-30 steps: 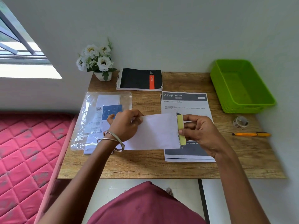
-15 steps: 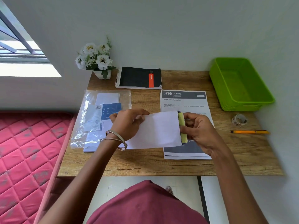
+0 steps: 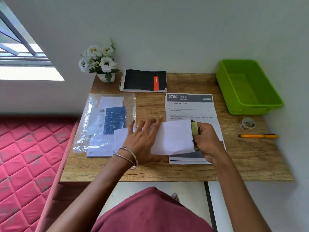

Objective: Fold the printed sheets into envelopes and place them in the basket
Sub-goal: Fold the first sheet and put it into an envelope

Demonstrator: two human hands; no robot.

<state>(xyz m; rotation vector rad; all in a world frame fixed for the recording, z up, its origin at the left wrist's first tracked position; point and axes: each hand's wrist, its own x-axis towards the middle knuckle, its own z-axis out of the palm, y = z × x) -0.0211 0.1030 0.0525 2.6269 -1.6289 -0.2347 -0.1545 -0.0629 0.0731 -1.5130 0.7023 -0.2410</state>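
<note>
The left hand [image 3: 142, 139] lies flat with straight, spread fingers on the folded white paper [image 3: 173, 138], pressing it on the wooden surface [image 3: 250, 161]. The right hand [image 3: 207, 141] is curled and pinches a yellow-green strip [image 3: 194, 129] at the right edge of the paper. The paper partly covers the printed sheets [image 3: 190, 108]. The green basket [image 3: 274, 99] stands well apart, at the far right corner.

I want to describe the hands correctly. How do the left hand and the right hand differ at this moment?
The left hand lies flat with spread, straight fingers on the folded white paper; the right hand is curled, gripping a yellow-green tool at the paper's right edge. The left wears a ring and bangles; the right shows none. Both touch the same paper.
</note>
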